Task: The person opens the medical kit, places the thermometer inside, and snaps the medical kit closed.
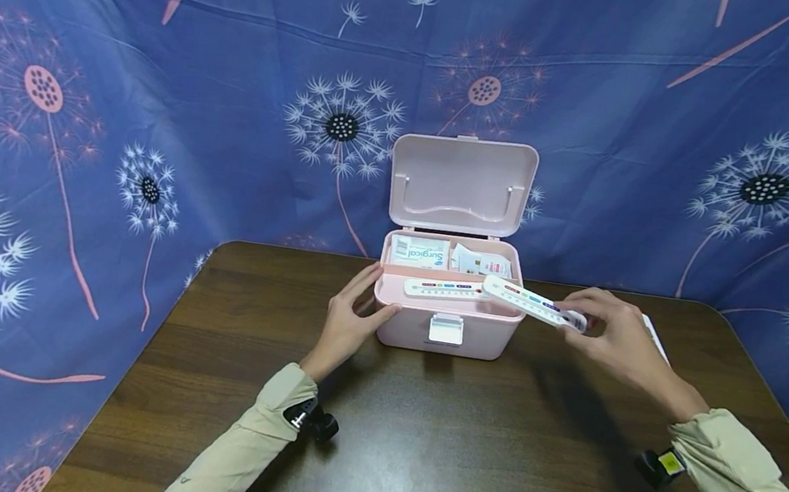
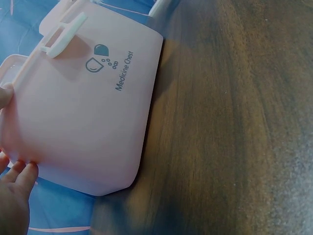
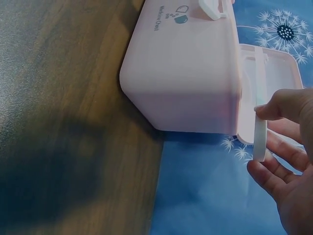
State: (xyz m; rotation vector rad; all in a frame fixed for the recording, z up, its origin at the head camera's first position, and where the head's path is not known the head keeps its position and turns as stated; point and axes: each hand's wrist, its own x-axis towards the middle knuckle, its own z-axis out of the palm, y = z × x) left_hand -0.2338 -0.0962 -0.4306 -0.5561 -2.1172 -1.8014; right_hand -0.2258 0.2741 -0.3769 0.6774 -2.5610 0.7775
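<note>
A pink medicine box (image 1: 446, 333) stands on the table with its lid (image 1: 461, 188) raised. My left hand (image 1: 350, 315) grips its left front corner, thumb on the front and fingers along the side. The left wrist view shows those fingertips (image 2: 30, 169) against the pink wall. My right hand (image 1: 605, 330) pinches one end of a white thermometer (image 1: 526, 300) with a scale and coloured marks. Its far end overlaps the box's right rim. Seen edge-on in the right wrist view, the thermometer (image 3: 260, 137) lies between thumb and fingers. A second, similar thermometer (image 1: 426, 287) lies in the front compartment.
Behind a divider, the box holds a white packet marked "Surgical" (image 1: 418, 252) and other white packets (image 1: 486, 264). A white flat thing (image 1: 656, 339) lies beyond my right hand, partly hidden. A blue dandelion-print cloth (image 1: 244, 132) hangs behind the brown table (image 1: 411, 450).
</note>
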